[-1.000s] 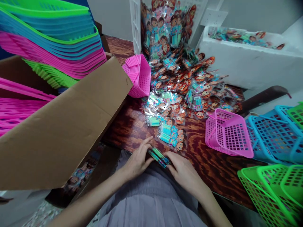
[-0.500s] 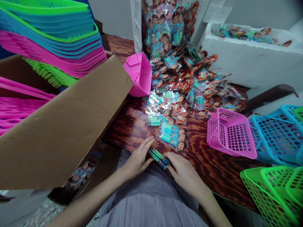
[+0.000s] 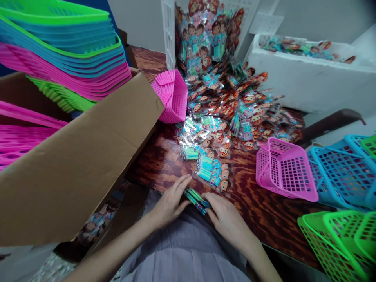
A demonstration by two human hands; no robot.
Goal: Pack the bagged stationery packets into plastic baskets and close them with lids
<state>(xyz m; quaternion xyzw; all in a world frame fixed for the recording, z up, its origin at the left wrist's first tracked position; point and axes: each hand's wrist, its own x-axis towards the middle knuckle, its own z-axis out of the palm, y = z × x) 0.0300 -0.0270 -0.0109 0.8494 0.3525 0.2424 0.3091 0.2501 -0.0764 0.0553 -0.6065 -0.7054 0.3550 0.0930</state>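
Note:
Between my hands, at the table's front edge, is a small stack of flat plastic packets (image 3: 196, 200), seen edge-on. My left hand (image 3: 172, 199) grips its left end, thumb below and fingers above. Closed on the right end is my right hand (image 3: 225, 213). Just beyond them lies a row of clear packets (image 3: 211, 172) with printed cartoon figures and green-blue sticks. Behind that, more of the same packets form a large heap (image 3: 229, 102) that runs back to a white crate (image 3: 169, 39).
A cardboard box (image 3: 88, 156) with stacked baskets (image 3: 88, 58) stands at left. Nested pink baskets (image 3: 179, 96) lie by the heap. To the right are a pink basket (image 3: 266, 176), blue baskets (image 3: 315, 164) and green baskets (image 3: 320, 221). A white foam box (image 3: 308, 78) holds packets at the back.
My hands keep hold of the stack in nearly the same place. The whole view has shifted slightly; nothing on the table has visibly moved.

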